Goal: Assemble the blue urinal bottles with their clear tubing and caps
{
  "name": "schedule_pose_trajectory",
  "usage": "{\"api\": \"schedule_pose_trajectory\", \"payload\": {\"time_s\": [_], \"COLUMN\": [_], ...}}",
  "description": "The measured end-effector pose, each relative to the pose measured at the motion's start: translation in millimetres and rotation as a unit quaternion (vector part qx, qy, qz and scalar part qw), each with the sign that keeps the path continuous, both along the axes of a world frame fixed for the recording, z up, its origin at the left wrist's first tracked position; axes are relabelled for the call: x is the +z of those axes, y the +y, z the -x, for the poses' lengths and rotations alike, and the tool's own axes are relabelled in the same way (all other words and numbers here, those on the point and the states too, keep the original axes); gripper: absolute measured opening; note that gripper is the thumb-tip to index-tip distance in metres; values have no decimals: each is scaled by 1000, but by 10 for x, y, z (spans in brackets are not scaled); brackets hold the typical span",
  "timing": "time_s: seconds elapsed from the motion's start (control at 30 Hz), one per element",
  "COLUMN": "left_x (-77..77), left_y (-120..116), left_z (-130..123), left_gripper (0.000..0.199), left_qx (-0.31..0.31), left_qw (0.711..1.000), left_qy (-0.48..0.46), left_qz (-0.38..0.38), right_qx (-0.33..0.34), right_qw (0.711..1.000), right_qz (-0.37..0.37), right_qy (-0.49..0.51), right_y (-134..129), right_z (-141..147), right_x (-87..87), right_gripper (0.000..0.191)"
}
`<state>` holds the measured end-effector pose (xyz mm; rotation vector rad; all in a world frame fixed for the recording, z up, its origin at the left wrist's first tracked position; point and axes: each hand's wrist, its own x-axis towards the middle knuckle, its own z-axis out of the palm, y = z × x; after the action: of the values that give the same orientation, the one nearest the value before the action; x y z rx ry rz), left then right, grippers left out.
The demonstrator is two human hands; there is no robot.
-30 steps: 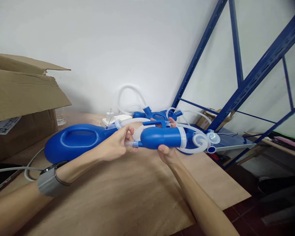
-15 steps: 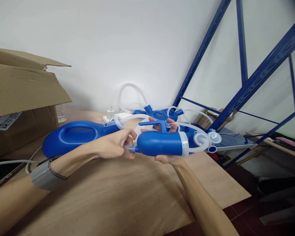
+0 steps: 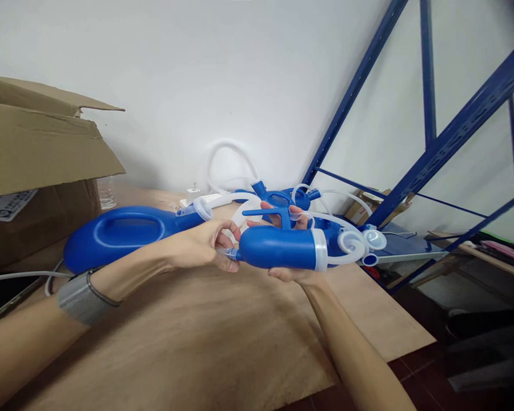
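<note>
A blue urinal cup [image 3: 278, 249] lies sideways in my right hand [image 3: 290, 275], whose fingers wrap behind it while the thumb presses from below. It has a rounded left end, a straight handle on top and a translucent collar on the right. My left hand [image 3: 202, 245] pinches a clear tube end [image 3: 223, 251] at the cup's narrow blue nozzle [image 3: 232, 253]; the fingers partly hide this joint. Behind the left forearm rests a large blue urinal bottle [image 3: 126, 231] with a translucent neck collar and a white hose.
More blue bottles [image 3: 278, 198] and white hoses [image 3: 233, 145] lie towards the wall. A coiled hose [image 3: 352, 242] and a clear lid [image 3: 374, 240] sit at right. An open cardboard box [image 3: 38, 148] stands left, a blue metal rack [image 3: 411, 165] right. The wooden table [image 3: 223, 342] ends front right.
My left fingers have closed in more around the tube end at the nozzle. The large bottle has shifted slightly left in view. The right hand keeps its hold on the cup.
</note>
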<state>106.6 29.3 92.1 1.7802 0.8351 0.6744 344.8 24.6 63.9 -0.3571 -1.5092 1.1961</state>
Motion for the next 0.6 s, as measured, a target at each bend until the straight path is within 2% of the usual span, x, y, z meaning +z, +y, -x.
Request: {"api": "schedule_pose_trajectory", "payload": {"time_s": [0.1, 0.2, 0.33, 0.43, 0.53, 0.6], "left_x": [6, 25, 46, 7, -92, -168], "left_y": [7, 5, 1, 24, 45, 41], "left_z": [-5, -20, -44, -55, -85, -120], "left_gripper": [48, 44, 39, 31, 30, 29], "left_qx": [-1, 13, 17, 20, 76, 112], "left_qw": [1000, 998, 996, 992, 967, 929], "left_qy": [24, 42, 41, 43, 96, 154], "left_qz": [11, -43, -82, -121, -222, -316], "right_qx": [-35, -77, -118, -139, -160, -164], "right_qw": [996, 988, 983, 981, 975, 972], "right_qz": [64, 103, 89, 70, 67, 75], "right_qy": [48, 89, 106, 120, 139, 148], "right_y": [34, 83, 111, 113, 128, 144], "right_z": [28, 48, 98, 169, 228, 243], "right_x": [-9, -36, -79, -130, -190, -214], "right_gripper": [97, 102, 101, 97, 92, 89]}}
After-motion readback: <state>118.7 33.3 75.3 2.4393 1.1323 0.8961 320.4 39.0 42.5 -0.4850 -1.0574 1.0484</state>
